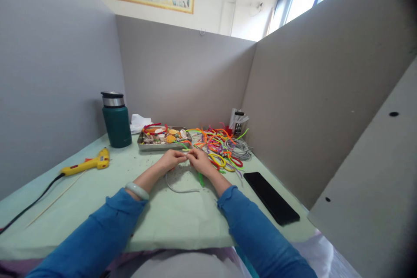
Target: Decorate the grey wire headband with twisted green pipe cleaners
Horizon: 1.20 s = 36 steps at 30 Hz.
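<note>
My left hand [170, 160] and my right hand [199, 160] meet over the middle of the table, fingertips pinched close together. Whatever is between the fingers is too small and hidden to name. A grey pipe cleaner [182, 191] curves on the table below my left hand, one end running up under it; whether the hand grips it I cannot tell. The end of a green pipe cleaner [201, 180] shows beneath my right wrist. Just beyond the fingertips is a metal tray [153, 147] of shells and small beads. A tangle of colourful pipe cleaners [216, 141] lies to its right.
A yellow hot glue gun [87, 164] with a black cord lies at left, beside a thin wooden stick [55, 200]. Behind it stands a green bottle [116, 124] near white tissue [140, 121]. A black phone [271, 198] rests at right. Grey partitions [185, 69] enclose the table.
</note>
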Available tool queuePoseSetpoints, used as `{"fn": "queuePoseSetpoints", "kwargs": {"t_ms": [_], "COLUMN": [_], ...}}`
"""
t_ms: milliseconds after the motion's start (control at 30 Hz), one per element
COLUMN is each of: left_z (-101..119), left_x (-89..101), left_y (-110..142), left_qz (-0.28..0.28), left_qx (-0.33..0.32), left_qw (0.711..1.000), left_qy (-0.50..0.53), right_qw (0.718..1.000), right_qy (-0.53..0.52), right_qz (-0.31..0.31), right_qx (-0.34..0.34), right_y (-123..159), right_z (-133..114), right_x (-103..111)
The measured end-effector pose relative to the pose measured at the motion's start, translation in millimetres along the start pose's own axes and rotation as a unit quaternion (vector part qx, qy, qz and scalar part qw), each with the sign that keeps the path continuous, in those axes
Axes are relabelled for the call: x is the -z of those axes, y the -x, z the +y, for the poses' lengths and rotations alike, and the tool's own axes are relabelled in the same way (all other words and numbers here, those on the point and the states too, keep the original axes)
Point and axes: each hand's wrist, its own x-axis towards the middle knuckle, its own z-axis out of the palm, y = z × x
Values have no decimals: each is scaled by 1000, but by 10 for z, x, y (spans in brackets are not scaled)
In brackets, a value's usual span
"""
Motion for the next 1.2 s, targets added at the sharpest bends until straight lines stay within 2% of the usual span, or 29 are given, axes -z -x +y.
{"fn": "queuePoseSetpoints", "kwargs": {"t_ms": [533, 1200], "left_z": [-62, -125], "left_x": [-3, 2], "left_y": [-37, -63], "left_qz": [1, -10], "left_qx": [-5, -10], "left_qw": [1000, 998], "left_qy": [-18, -56], "right_qw": [1000, 996], "right_qy": [9, 94], "right_qz": [-8, -12], "right_qx": [-3, 8], "right_y": [13, 21], "right_z": [-42, -45], "right_x": [4, 10]}}
